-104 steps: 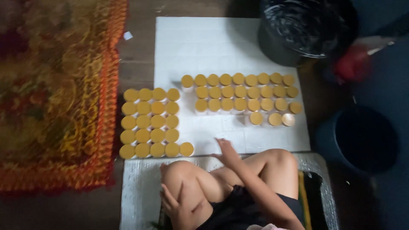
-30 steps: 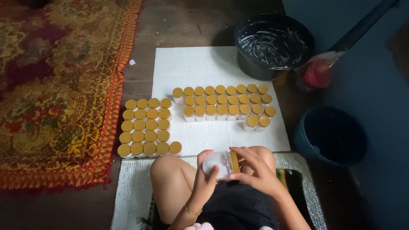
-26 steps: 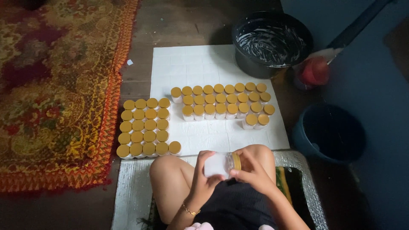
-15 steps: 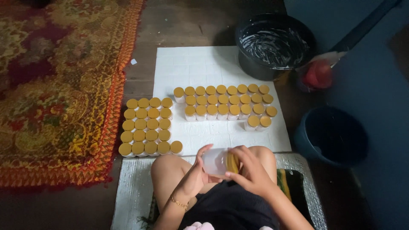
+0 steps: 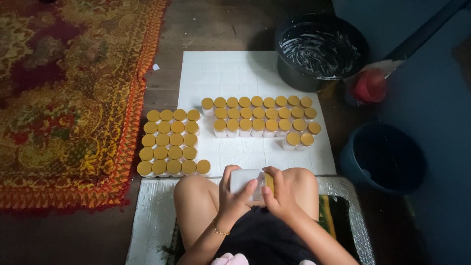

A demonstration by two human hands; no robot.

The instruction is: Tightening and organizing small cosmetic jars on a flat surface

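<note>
From the head camera, both hands meet over the knees on one small white jar (image 5: 246, 180) lying sideways: the left hand (image 5: 232, 196) is wrapped around its body, fingers closed snugly over the top and thumb underneath. The right hand (image 5: 278, 195) is curled tight round the jar's yellow lid (image 5: 269, 182) at the right end, fingertips pinching its rim. Just beyond the knees, on a white mat (image 5: 235, 73), stand two blocks of yellow-lidded jars (image 5: 260, 118), with a black bucket (image 5: 319, 51) at the mat's far right corner.
</note>
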